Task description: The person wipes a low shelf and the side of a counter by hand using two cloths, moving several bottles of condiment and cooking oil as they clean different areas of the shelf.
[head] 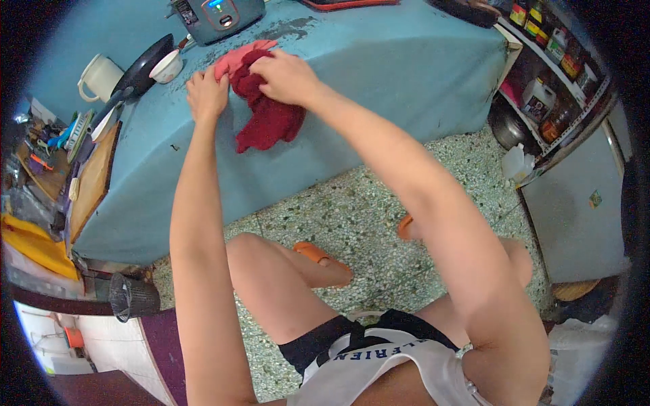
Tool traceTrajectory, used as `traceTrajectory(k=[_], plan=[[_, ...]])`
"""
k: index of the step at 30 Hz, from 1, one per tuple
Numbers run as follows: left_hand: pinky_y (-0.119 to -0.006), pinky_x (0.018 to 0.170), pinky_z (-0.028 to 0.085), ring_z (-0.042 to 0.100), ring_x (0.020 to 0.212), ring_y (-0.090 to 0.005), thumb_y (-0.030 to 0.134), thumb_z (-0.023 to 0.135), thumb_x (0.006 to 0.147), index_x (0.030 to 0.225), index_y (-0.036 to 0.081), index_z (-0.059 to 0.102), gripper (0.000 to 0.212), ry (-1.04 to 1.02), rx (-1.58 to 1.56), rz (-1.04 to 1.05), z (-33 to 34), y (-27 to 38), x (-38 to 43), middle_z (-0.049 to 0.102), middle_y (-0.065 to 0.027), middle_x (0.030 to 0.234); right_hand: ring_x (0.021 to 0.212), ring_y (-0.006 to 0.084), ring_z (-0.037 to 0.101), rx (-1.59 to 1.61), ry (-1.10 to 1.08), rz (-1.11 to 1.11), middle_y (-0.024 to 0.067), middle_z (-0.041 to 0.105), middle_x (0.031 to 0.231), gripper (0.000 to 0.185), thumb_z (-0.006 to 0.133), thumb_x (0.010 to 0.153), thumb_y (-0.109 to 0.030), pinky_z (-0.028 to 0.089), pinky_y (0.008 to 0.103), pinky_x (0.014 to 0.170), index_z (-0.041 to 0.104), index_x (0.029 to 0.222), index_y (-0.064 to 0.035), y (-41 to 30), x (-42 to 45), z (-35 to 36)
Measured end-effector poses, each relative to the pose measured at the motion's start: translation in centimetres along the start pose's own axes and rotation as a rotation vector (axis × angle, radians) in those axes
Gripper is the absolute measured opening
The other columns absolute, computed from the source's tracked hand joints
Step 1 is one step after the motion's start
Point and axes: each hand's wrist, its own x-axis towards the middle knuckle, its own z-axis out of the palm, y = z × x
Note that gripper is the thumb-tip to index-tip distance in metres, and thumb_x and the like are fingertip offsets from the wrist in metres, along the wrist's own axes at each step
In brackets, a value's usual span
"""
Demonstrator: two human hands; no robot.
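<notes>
A dark red cloth point(271, 122) hangs in folds over the front edge of the blue-covered counter point(386, 76). Bunched against it on the counter top is a coral-pink cloth point(241, 57). My right hand point(287, 78) grips the upper part of the dark red cloth, fingers curled into its folds. With fingers bent, my left hand point(207, 96) holds the left end of the pink cloth. Whether the two cloths are one piece cannot be seen.
Behind the cloths stands a grey appliance point(223, 18) with a lit display. A white bowl point(166, 67), a black pan point(144, 66) and a cream jug point(99, 78) are at left. Right, a shelf point(546, 51) holds bottles. A mesh bin point(133, 297) stands lower left.
</notes>
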Motion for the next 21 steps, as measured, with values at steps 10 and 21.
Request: traceTrajectory(k=[10, 21], plan=[[-0.046, 0.096, 0.038, 0.041, 0.120, -0.0334, 0.045, 0.048, 0.086, 0.126, 0.018, 0.049, 0.048, -0.078, 0.045, -0.001, -0.7, -1.4, 0.0, 0.048, -0.0123, 0.127, 0.108, 0.0326, 0.048, -0.127, 0.168, 0.411, 0.0110, 0.060, 0.108, 0.027, 0.059, 0.077, -0.017, 0.040, 0.0407, 0.093, 0.059, 0.101, -0.0045, 14.5, -7.1, -9.8], [-0.049, 0.094, 0.039, 0.042, 0.116, -0.0357, 0.040, 0.052, 0.085, 0.120, 0.013, 0.052, 0.045, 0.005, 0.051, 0.093, -0.4, -0.4, -0.1, 0.050, -0.0157, 0.122, 0.112, 0.0340, 0.045, -0.067, 0.729, 0.368, 0.0089, 0.056, 0.117, 0.037, 0.060, 0.068, -0.009, 0.028, 0.0474, 0.102, 0.061, 0.105, -0.0067, 3.1, -7.3, 4.1]])
